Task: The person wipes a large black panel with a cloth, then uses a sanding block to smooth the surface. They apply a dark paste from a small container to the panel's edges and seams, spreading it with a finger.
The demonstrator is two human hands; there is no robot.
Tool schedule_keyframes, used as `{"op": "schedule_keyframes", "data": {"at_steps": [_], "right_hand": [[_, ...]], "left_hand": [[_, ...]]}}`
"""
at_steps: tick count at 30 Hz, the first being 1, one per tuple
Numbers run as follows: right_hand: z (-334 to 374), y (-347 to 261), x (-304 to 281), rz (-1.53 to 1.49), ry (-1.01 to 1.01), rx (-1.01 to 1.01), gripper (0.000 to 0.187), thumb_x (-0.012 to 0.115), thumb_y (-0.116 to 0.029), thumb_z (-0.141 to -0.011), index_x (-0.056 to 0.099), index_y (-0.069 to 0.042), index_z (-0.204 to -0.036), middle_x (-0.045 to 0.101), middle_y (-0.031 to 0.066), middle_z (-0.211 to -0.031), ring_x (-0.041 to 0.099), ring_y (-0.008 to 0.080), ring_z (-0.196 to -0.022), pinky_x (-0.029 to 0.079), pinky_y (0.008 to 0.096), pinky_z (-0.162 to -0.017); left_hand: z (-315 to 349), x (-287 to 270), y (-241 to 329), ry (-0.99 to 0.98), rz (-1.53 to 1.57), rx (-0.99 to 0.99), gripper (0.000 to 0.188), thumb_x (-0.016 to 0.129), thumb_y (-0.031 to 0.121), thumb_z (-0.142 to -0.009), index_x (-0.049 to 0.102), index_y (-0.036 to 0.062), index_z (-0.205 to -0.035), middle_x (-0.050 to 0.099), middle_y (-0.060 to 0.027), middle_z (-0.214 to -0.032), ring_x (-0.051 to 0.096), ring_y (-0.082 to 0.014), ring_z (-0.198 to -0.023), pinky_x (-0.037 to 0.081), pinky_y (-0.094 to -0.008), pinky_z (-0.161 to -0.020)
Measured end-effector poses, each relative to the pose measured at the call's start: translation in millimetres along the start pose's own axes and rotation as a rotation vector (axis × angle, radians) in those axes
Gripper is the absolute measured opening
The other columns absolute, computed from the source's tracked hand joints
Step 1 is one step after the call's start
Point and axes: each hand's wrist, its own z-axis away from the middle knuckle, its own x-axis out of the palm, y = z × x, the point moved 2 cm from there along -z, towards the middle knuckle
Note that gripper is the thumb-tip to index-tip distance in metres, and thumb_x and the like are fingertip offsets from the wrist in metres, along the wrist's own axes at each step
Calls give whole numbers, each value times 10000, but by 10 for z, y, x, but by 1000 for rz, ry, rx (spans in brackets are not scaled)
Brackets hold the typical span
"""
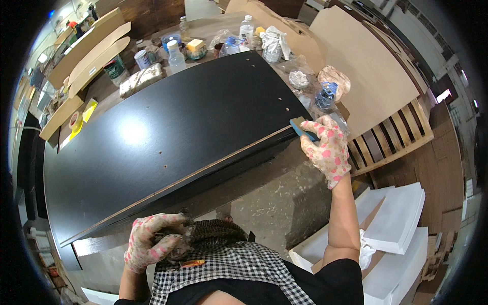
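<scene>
A large black panel (203, 112) lies across the table, with a few small holes and a bare brown strip along its near edge. My right hand (328, 147), in a white glove with pink spots, is closed on a small blue-and-tan block (298, 126). The block rests at the right end of that edge. Near my body, my left hand (152, 239), gloved alike, is closed round a crumpled dark grey-brown rag (175, 243). This hand is apart from the panel, close to my checkered apron (218, 269).
Behind the panel stand a clear bottle (176, 58), a white can (142, 59), a yellow sponge (195, 48) and several other containers. A wrapped bundle (141, 81) and a tape roll (75, 121) lie left. Cardboard (366, 66), a wooden pallet (391, 134) and white boards (394, 218) are right.
</scene>
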Motion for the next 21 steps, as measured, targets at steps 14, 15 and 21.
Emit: {"op": "schedule_keyframes", "data": {"at_steps": [14, 15, 21], "right_hand": [[235, -1724, 279, -259, -201, -203, 282, 744, -111, -691, 736, -20, -958, 623, 132, -851, 633, 283, -788, 512, 386, -694], [252, -1954, 335, -278, -223, -224, 295, 756, -146, -692, 739, -22, -959, 623, 134, -859, 637, 293, -811, 518, 394, -716], [395, -3416, 743, -440, -314, -490, 280, 747, -74, -668, 732, -21, -942, 622, 116, -819, 642, 225, -705, 519, 331, -613]], "left_hand": [[685, -418, -489, 40, 42, 0, 379, 742, 118, -820, 679, 30, -1183, 742, -134, -976, 730, -247, -901, 580, -353, -815], [809, -480, -551, 53, 41, -20, 363, 734, 119, -831, 680, 34, -1180, 741, -139, -990, 729, -258, -907, 579, -357, -822], [1729, -922, -882, 257, 150, -95, 332, 719, 139, -862, 681, 27, -1172, 740, -154, -996, 726, -271, -915, 572, -373, -825]]}}
